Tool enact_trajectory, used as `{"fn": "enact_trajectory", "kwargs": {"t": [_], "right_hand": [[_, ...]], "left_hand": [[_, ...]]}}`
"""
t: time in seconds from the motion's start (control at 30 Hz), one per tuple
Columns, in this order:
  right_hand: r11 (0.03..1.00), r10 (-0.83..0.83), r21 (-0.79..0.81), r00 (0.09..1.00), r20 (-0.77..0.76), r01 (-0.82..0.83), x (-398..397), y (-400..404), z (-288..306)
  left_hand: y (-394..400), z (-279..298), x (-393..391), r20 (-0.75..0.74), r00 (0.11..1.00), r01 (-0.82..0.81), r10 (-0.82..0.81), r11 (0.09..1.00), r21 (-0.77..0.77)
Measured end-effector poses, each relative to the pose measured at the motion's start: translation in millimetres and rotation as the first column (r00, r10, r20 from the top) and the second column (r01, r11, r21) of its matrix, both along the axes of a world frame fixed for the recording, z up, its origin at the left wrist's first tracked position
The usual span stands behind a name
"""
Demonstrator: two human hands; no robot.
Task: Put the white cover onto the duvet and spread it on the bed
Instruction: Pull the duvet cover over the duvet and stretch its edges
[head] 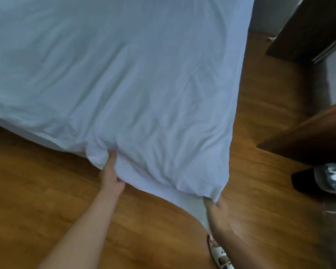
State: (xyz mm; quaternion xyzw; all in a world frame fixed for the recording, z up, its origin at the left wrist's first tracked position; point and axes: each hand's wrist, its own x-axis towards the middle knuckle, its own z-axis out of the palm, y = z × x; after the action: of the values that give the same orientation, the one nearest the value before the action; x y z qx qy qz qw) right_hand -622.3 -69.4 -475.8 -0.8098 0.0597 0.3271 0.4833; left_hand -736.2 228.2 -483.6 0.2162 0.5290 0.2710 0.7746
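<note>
At the bed's near corner, toward six o'clock, our left hand (pixel 111 171) and right hand (pixel 216 207) each grip the covered duvet (pixel 144 84), spread toward twelve; pulling unevenly could drag its edge onto the floor (pixel 37 191)

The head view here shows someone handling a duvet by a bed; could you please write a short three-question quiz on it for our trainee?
1. True or false: the left hand lies flat and open on the white covered duvet.
2. Where does the right hand grip the duvet? A) at its near corner B) in its middle C) nowhere
3. Fill in: the floor under the hanging corner is made of ____.

Key:
1. False; its fingers pinch a bunched fold at the duvet's near edge.
2. A.
3. Wood; a white sandal stands on it.
</note>
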Motion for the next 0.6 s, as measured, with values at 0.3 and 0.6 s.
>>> {"fn": "enact_trajectory", "kwargs": {"t": [0.3,0.6], "right_hand": [[0.804,0.319,-0.594,0.869,0.378,-0.036,-52,9,-26],[0.763,0.255,-0.645,0.933,0.253,-0.033,-95,-26,-100]], "left_hand": [[-4,-15,-43,-0.471,0.881,0.233,0.046,0.824,0.517],[-40,-82,-74,-0.499,0.866,0.241,0.000,0.876,0.418]]}}
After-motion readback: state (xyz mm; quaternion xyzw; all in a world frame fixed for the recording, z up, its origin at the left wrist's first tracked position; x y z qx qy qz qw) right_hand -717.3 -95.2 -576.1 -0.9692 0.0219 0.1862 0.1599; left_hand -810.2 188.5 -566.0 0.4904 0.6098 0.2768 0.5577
